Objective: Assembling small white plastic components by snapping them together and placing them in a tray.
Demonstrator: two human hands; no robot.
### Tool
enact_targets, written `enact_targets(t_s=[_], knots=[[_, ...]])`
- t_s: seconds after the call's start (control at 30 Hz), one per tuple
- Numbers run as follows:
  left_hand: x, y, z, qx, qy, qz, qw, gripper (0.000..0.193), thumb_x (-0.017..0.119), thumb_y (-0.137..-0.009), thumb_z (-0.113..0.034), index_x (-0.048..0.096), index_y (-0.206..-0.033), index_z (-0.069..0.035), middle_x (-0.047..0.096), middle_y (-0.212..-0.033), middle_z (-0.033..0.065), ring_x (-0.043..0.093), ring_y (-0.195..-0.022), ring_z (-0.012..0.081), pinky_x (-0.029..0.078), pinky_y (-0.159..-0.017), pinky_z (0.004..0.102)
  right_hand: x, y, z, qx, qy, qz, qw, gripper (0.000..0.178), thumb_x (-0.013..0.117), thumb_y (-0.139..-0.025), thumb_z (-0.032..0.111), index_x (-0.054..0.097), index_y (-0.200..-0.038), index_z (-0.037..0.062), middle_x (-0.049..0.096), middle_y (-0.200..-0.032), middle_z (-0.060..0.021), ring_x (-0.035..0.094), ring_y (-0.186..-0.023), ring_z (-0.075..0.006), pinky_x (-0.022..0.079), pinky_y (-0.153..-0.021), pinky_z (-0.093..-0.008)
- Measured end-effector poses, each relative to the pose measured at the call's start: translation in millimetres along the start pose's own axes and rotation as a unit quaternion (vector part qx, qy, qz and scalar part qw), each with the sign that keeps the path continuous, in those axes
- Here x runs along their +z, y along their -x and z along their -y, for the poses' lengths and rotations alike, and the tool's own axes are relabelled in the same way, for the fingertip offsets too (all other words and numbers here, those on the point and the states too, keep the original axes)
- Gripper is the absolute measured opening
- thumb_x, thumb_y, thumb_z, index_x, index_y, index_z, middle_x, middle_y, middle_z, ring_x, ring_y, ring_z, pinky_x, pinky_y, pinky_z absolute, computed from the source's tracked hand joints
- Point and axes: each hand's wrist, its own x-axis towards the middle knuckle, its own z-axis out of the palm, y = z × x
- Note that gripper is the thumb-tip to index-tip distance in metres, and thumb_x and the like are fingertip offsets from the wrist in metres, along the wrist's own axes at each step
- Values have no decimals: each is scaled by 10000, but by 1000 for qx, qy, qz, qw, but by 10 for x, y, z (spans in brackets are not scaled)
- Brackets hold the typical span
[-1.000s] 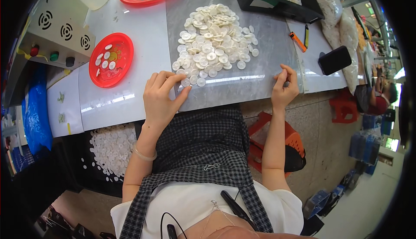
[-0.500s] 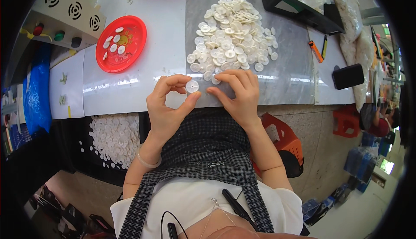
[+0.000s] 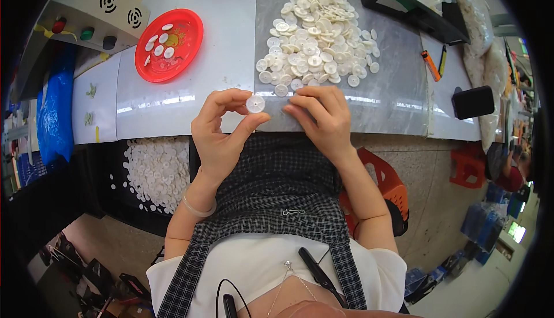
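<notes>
Between the thumb and fingertips of my left hand a small white plastic disc is held up, its round face with a small central hub turned toward me. My right hand hovers just to the right of it, thumb and index fingertip slightly apart, and no part shows between them. Beyond both hands a heap of similar white discs spreads over the grey tabletop. A few loose ones lie close to my right fingertips.
A red plate with several white pieces sits at left, near a control box with buttons. At right are a black bin, an orange-handled tool and a phone. Below the table edge, a black tray holds more discs.
The disc in my left hand has turned, and a different face pattern shows. My right thumb has come closer to its index finger. The whole view has shifted slightly.
</notes>
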Motion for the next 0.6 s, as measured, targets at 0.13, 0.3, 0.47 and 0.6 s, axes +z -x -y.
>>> enact_targets(t_s=[0.13, 0.3, 0.47, 0.6], knots=[[-13, -1, 1, -68, 65, 22, 995, 323, 762, -768, 25, 579, -1034, 15, 666, -987, 101, 647, -833, 131, 521, -726, 237, -182, 75, 90, -21, -1, 85, 996, 282, 802, -676, 121, 691, -932, 84, 655, -1024, -24, 602, -906, -222, 470, -788, -349], [-33, 52, 33, -88, 94, 64, 990, 305, 726, -805, 33, 537, -1044, 13, 692, -992, 141, 675, -906, 160, 533, -754, 238, -273, 340, 108, -51, 15, 122, 991, 297, 777, -701, 88, 690, -985, 87, 659, -1080, -18, 610, -958, -214, 473, -804, -337], [13, 123, 60, -75, 105, 74, 989, 302, 729, -806, 28, 540, -1040, 14, 680, -1020, 145, 674, -894, 161, 534, -755, 242, -260, 373, 129, -27, -73, 68, 995, 290, 721, -753, -36, 658, -1017, 63, 692, -954, -45, 650, -837, -185, 501, -723, -283], [58, 199, 43, -94, 134, 79, 983, 324, 712, -816, 40, 519, -1076, 21, 649, -1069, 145, 665, -921, 170, 545, -765, 246, -280, 164, 450, 209, -260, -11, 943, 201, 698, -803, -52, 623, -972, 27, 701, -919, -81, 658, -807, -142, 509, -710, -252]])
